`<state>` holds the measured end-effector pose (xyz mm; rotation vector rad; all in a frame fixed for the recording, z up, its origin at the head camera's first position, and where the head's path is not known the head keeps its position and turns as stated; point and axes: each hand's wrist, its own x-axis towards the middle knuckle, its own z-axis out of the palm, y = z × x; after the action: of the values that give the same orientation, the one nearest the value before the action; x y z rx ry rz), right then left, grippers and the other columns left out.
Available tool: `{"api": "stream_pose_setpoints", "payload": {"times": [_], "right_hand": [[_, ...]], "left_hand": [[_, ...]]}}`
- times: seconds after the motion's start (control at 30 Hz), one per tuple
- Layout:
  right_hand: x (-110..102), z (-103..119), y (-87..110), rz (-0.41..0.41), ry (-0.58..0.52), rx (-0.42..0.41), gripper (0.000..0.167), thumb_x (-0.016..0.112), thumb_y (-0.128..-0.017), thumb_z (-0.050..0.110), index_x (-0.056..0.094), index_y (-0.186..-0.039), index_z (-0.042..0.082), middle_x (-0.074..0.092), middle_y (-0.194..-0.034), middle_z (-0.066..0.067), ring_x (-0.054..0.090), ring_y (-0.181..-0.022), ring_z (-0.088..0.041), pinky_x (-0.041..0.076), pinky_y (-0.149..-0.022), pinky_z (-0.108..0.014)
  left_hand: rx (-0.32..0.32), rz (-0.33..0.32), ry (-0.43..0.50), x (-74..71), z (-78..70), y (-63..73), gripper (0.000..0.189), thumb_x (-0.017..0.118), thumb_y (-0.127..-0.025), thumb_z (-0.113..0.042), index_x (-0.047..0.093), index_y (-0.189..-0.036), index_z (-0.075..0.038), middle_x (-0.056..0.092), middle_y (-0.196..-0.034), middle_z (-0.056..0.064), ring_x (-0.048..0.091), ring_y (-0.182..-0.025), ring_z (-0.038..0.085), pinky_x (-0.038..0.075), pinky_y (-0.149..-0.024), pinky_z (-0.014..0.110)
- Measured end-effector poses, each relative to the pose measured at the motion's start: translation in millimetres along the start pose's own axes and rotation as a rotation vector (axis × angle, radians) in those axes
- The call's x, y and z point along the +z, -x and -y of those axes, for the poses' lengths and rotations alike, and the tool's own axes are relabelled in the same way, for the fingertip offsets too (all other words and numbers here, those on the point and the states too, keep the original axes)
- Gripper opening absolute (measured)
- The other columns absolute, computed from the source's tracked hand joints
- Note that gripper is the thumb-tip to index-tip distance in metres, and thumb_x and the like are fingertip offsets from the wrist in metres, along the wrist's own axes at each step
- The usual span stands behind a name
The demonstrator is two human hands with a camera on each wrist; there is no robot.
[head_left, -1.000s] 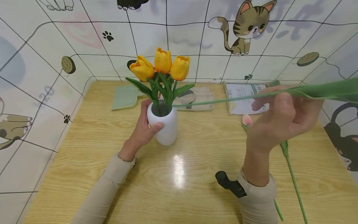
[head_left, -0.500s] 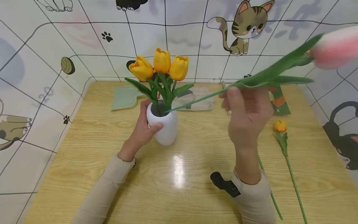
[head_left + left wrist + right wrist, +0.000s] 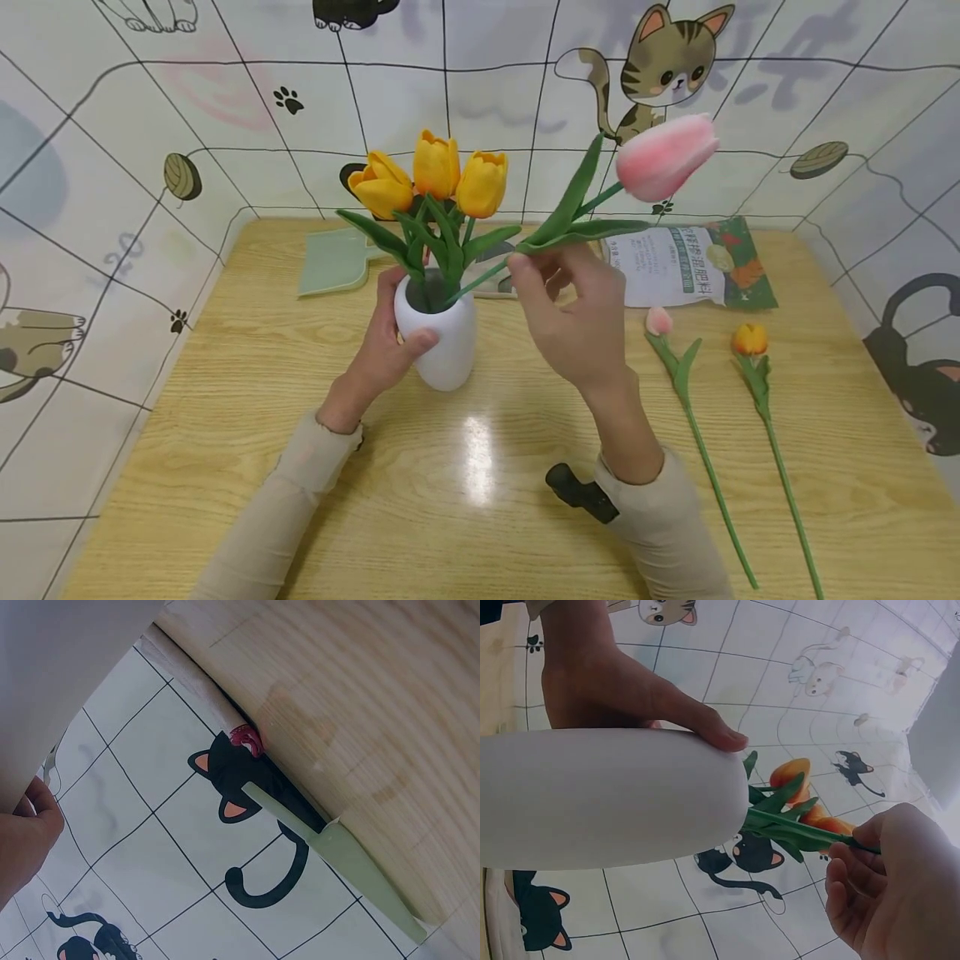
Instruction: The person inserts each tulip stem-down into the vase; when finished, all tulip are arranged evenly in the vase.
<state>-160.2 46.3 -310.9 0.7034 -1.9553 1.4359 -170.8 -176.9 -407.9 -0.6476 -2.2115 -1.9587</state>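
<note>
My left hand (image 3: 384, 346) grips a white vase (image 3: 447, 358) near its mouth, thumb across the front, the other fingers partly hidden behind. The vase tilts slightly over the table. Several yellow tulips (image 3: 436, 165) with green leaves stand in it. My right hand (image 3: 581, 325) pinches the green stem of a pink tulip (image 3: 666, 158) between thumb and fingers, just below its leaves. The lower end of that stem (image 3: 787, 823) goes in at the vase's mouth. Its bloom leans up and to the right.
Two more tulips lie on the table at right: a small pink one (image 3: 659, 322) and an orange-yellow one (image 3: 751, 339). Along the back wall lie a printed bag (image 3: 667, 267), light gloves (image 3: 491, 287) partly hidden, and a pale green dustpan (image 3: 333, 260).
My right hand has moved left towards the vase with the pink tulip, bringing its bloom into view and its stem end into the mouth. My left hand and the vase stay put.
</note>
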Motion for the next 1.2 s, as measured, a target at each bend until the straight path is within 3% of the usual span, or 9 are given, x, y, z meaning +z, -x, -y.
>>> {"api": "stream_pose_setpoints", "payload": {"times": [0.27, 0.53, 0.7, 1.03, 1.2], "right_hand": [[13, -5, 3.2, 0.094, 0.034, -0.032, 0.009, 0.066, -0.091, 0.007, 0.065, -0.089, -0.001, 0.062, -0.069, -0.008, 0.052, -0.060, -0.012, 0.043, -0.055, -0.022], [22, -8, 7.6, 0.199, 0.162, 0.020, 0.008, 0.065, -0.091, 0.014, 0.069, -0.091, 0.007, 0.060, -0.067, -0.001, 0.048, -0.058, -0.010, 0.040, -0.052, -0.025], [26, -6, 10.0, 0.264, 0.216, 0.095, 0.009, 0.066, -0.091, 0.017, 0.069, -0.092, 0.009, 0.060, -0.068, 0.000, 0.047, -0.059, -0.011, 0.040, -0.055, -0.027], [29, -6, 11.6, 0.289, 0.194, 0.163, 0.011, 0.063, -0.092, 0.019, 0.068, -0.095, 0.010, 0.054, -0.066, -0.001, 0.046, -0.060, -0.013, 0.038, -0.055, -0.030], [30, -6, 11.2, 0.286, 0.187, 0.164, 0.013, 0.064, -0.093, 0.021, 0.067, -0.099, 0.010, 0.056, -0.068, 0.000, 0.047, -0.060, -0.012, 0.039, -0.055, -0.029]], "left_hand": [[0.001, -0.005, -0.022, -0.5, 0.8, 1.0, 0.103, 0.065, -0.074, -0.079, 0.023, -0.137, -0.009, 0.043, -0.135, 0.018, 0.047, -0.120, 0.021, 0.038, -0.100, 0.060], [0.001, -0.008, -0.042, 0.3, -0.8, 0.4, 0.106, 0.064, -0.074, -0.080, 0.023, -0.138, -0.007, 0.045, -0.134, 0.019, 0.049, -0.117, 0.021, 0.040, -0.097, 0.056], [-0.004, -0.005, -0.042, 0.7, -1.0, 0.6, 0.106, 0.063, -0.074, -0.080, 0.022, -0.139, -0.007, 0.044, -0.134, 0.018, 0.050, -0.116, 0.020, 0.042, -0.095, 0.053], [-0.005, -0.006, -0.030, 1.4, -1.5, 0.2, 0.105, 0.064, -0.074, -0.080, 0.023, -0.140, -0.009, 0.045, -0.135, 0.018, 0.051, -0.115, 0.019, 0.042, -0.095, 0.053], [0.004, -0.006, -0.016, 1.1, -1.3, 0.4, 0.103, 0.065, -0.075, -0.079, 0.023, -0.139, -0.011, 0.046, -0.134, 0.013, 0.051, -0.114, 0.018, 0.043, -0.094, 0.047]]}}
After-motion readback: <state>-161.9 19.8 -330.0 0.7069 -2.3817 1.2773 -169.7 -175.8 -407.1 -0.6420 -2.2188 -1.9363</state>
